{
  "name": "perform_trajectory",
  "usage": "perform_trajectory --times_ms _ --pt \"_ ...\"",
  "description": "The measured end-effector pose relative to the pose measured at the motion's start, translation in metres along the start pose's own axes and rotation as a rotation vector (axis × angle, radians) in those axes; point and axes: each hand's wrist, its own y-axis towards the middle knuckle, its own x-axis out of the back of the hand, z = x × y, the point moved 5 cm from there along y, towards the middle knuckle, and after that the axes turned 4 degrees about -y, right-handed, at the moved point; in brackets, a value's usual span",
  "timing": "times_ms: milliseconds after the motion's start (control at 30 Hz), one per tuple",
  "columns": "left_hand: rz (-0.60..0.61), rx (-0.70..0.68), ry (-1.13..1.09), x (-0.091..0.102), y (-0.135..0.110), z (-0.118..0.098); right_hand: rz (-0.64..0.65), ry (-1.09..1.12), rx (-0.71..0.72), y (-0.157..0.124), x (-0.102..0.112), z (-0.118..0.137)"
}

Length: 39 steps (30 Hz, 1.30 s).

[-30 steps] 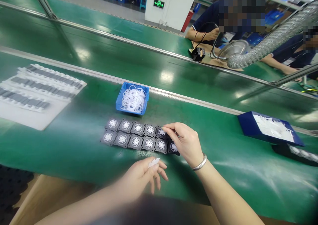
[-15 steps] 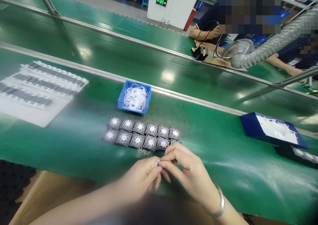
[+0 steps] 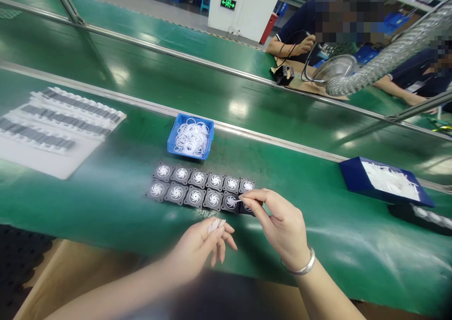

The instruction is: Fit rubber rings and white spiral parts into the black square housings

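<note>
Two rows of dark square housings [image 3: 195, 196] with white swirl-shaped rotors lie on the green table. My left hand [image 3: 208, 237] is in front of them, with several small white pins [image 3: 216, 226] held between thumb and palm; its other fingers are loosely curled. Over the right end of the front row, my right hand [image 3: 278, 219] pinches one thin white pin [image 3: 238, 201] between thumb and forefinger. The pin's tip is at the rotor of a front-row housing; whether it touches cannot be made out. My right hand partly hides the last front housing.
Behind the housings stands a blue bin [image 3: 173, 146] of white rings. A dark blue box [image 3: 356, 181] of white pins is at the right, near a black tray [image 3: 406, 216]. White sheets with grey strips [image 3: 45, 136] lie left. Across the rail, people sit near a clear duct [image 3: 381, 61].
My right hand has moved away from my left hand, up to the front row, with one white pin in its pinch. My left hand stays in nearly the same place, its fingers more spread.
</note>
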Motion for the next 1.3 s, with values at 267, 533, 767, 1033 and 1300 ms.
perform_trajectory --times_ms 267,533,767,1033,1300 --pt "0.001 0.017 0.002 0.005 0.000 0.008 0.009 -0.091 0.118 0.003 -0.007 0.005" --pt "0.018 0.020 0.014 0.008 0.003 0.012 0.057 -0.108 0.171 0.003 -0.015 0.005" --pt "0.064 0.052 0.128 0.008 0.001 0.011 -0.040 -0.244 0.097 0.009 0.000 -0.005" --pt "0.087 0.058 0.174 0.011 0.003 0.017 0.060 -0.168 0.073 0.031 -0.013 -0.013" --pt "0.090 0.061 0.200 0.014 0.003 0.018 0.065 -0.222 0.106 0.036 -0.017 -0.015"
